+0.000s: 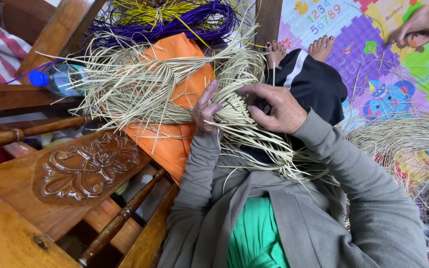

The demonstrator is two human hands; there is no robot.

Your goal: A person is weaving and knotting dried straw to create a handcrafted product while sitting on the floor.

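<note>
Left hand and right hand pinch pale straw strips between closed fingers, keeping the weave taut; orange cloth at nine o'clock.

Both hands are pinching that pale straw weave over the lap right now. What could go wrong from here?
1. Long loose strands fan out from the straw weave toward the plastic bottle and carved wooden furniture; they may snag when pulled.
2. The left hand and right hand grip only the middle, so the unfinished edges could loosen.
3. Purple strands lie close behind and might tangle in.
</note>
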